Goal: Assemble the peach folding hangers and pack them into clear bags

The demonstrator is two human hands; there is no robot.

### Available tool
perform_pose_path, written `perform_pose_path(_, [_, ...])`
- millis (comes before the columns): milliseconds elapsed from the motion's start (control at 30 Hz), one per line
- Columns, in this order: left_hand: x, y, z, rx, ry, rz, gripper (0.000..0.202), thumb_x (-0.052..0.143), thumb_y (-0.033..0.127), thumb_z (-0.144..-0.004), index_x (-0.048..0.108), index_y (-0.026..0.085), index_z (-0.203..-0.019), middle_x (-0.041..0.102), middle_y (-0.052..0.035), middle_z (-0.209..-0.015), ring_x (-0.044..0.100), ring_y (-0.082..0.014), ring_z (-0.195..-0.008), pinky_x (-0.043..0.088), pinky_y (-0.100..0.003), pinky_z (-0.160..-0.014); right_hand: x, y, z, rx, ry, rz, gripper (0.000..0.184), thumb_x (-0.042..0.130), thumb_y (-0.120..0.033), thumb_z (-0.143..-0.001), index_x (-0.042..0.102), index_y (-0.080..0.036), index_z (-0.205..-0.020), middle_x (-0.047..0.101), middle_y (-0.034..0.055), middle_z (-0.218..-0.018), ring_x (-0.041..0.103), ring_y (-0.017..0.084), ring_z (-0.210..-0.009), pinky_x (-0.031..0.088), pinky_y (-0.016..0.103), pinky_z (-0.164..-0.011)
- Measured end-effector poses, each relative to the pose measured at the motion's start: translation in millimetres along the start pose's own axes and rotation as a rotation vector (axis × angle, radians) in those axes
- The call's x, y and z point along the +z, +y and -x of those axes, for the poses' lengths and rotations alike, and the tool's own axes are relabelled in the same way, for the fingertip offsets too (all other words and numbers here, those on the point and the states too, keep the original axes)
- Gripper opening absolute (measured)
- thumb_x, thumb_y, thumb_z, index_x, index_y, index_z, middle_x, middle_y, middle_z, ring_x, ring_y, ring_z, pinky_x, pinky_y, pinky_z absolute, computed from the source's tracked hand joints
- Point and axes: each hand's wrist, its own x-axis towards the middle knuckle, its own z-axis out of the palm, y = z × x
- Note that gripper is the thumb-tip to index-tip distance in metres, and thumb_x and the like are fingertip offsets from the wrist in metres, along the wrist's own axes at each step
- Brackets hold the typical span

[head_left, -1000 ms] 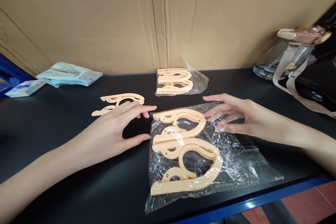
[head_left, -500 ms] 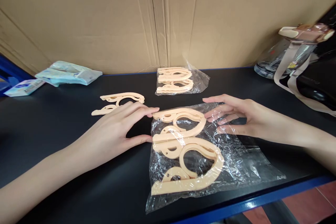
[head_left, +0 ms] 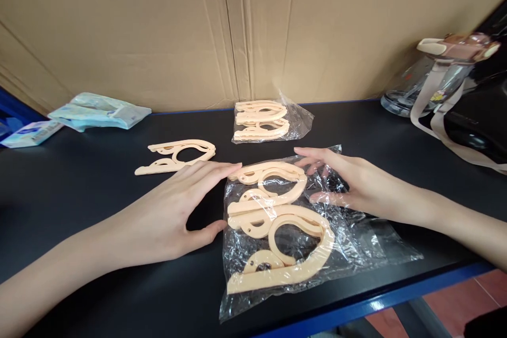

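Two beige folding hangers (head_left: 295, 273) lie side by side in a clear plastic bag (head_left: 364, 243) on the black table. My left hand (head_left: 178, 211) is at the bag's left edge, with its thumb and fingers spread and the fingertips at the upper hanger's end. Over the bag's upper right part, my right hand (head_left: 336, 179) has its thumb apart from the fingers; some of its fingertips are partly hidden by the hand and film. A loose beige folding hanger (head_left: 202, 145) rests just beyond my left hand.
Another clear bag of beige folding hangers (head_left: 261, 116) lies at the back. Light-blue soft packs (head_left: 99, 111) sit at the back left. A clear bottle with a strap (head_left: 443, 76) stands at the right. Brown cardboard (head_left: 158, 37) rises behind the table's blue edge.
My right hand has moved left over the bag, closer to the hangers. My left thumb has shifted down, widening its gap from the fingers. The bagged hangers have barely moved.
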Motion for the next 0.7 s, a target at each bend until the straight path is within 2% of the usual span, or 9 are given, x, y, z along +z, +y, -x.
perform_pose_path(167, [3.0,-2.7,-2.2,-0.008,0.017,0.015,0.069,0.058,0.051,-0.091,0.029,0.033,-0.151,0.049,-0.0029,-0.149,0.045,-0.0307,-0.137,0.044,-0.044,-0.11,12.1,1.5,-0.4,-0.045,0.067,0.13,0.073,0.061,-0.05,-0.092,0.03,-0.023,-0.152,0.063,0.0119,-0.127,0.065,0.024,-0.105,0.057,0.041,-0.087])
perform_pose_path(300, [4.5,-3.3,-3.1,-0.009,0.023,0.027,0.07,0.058,0.053,-0.091,0.027,0.034,-0.152,0.05,-0.002,-0.148,0.047,-0.0298,-0.135,0.043,-0.043,-0.11,17.8,-1.8,-2.5,-0.065,0.13,0.174,0.069,0.059,-0.051,-0.093,0.034,-0.02,-0.149,0.067,0.0113,-0.117,0.066,0.024,-0.101,0.057,0.039,-0.083])
perform_pose_path(433, [4.5,-3.5,-3.5,-0.017,0.032,0.026,0.067,0.056,0.052,-0.093,0.028,0.035,-0.152,0.051,-0.0019,-0.146,0.05,-0.029,-0.132,0.044,-0.043,-0.108,20.8,-2.5,-3.7,-0.057,0.166,0.189,0.064,0.058,-0.051,-0.094,0.037,-0.021,-0.146,0.068,0.0106,-0.117,0.067,0.022,-0.095,0.058,0.035,-0.075])
perform_pose_path(600, [4.2,-3.2,-3.5,-0.013,0.023,0.034,0.068,0.057,0.051,-0.092,0.029,0.033,-0.152,0.052,-0.0044,-0.146,0.05,-0.0315,-0.131,0.045,-0.045,-0.107,18.9,-4.3,-2.2,-0.031,0.154,0.164,0.064,0.06,-0.05,-0.093,0.035,-0.024,-0.146,0.068,0.0102,-0.121,0.068,0.023,-0.099,0.059,0.037,-0.08])
perform_pose_path(700, [2.3,0.6,-1.3,-0.016,0.008,0.03,0.066,0.055,0.045,-0.095,0.025,0.034,-0.153,0.047,-0.0032,-0.151,0.045,-0.0296,-0.136,0.041,-0.046,-0.112,17.4,-5.6,-1.7,-0.023,0.149,0.165,0.064,0.06,-0.049,-0.093,0.035,-0.023,-0.146,0.068,0.0102,-0.121,0.069,0.023,-0.099,0.059,0.037,-0.078])
